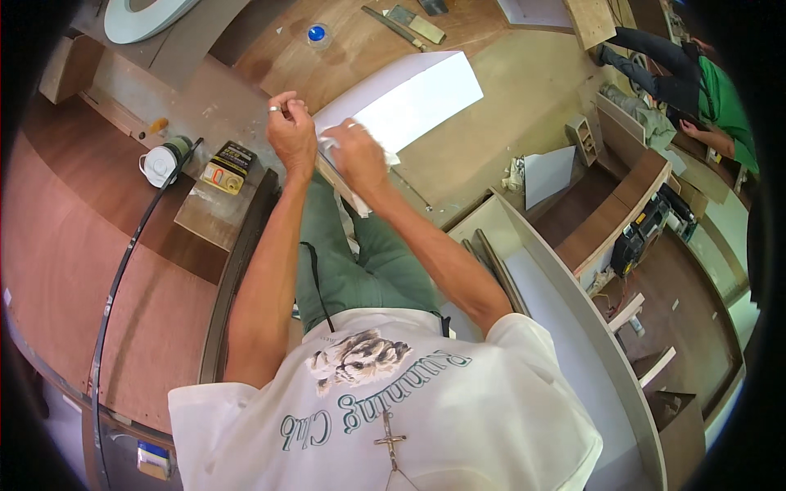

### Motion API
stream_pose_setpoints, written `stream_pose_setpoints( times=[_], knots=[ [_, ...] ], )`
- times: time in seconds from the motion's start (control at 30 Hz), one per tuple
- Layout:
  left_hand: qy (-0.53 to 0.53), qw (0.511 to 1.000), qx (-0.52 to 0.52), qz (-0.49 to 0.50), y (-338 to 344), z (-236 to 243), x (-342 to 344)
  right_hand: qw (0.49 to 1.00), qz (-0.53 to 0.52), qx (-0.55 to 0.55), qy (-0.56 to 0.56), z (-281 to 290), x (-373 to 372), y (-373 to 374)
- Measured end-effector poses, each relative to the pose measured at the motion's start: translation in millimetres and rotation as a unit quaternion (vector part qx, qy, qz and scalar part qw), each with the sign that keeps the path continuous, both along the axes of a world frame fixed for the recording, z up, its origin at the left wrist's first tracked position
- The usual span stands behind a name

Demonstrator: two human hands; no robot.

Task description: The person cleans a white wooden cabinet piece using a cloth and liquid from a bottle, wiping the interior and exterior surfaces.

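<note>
A white rectangular panel (409, 98) lies tilted in front of me, its near edge resting by my legs. My right hand (354, 154) presses a white cloth (336, 146) against the panel's near edge. My left hand (290, 131), a ring on one finger, is closed just left of the panel's corner, fingers pinched together; whether it grips anything small is hidden. Both hands sit close together, almost touching.
A brown plywood board (98, 270) spreads to my left with a black strip (123, 270) across it. A white roll (160, 164) and a yellow-black box (228, 166) lie beside it. A white cabinet frame (573, 311) stands at right. Another person in green (720, 106) works far right.
</note>
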State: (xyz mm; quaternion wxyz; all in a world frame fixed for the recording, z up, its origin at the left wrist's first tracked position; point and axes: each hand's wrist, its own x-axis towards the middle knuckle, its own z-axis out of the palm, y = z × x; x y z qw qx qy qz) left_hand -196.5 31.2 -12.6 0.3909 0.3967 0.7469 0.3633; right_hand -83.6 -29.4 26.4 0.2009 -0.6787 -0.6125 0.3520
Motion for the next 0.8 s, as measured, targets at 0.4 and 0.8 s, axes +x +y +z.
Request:
stream_pose_setpoints(
  times=[0.4, 0.8],
  knots=[
    [-0.025, 0.999, 0.028, -0.016, 4, -3, 6, 0.949, -0.184, 0.165, -0.195, -57, 147, 40],
    [0.010, 1.000, -0.002, -0.023, 4, 1, 0, 0.938, -0.298, 0.070, -0.161, -52, 188, 10]
  ],
)
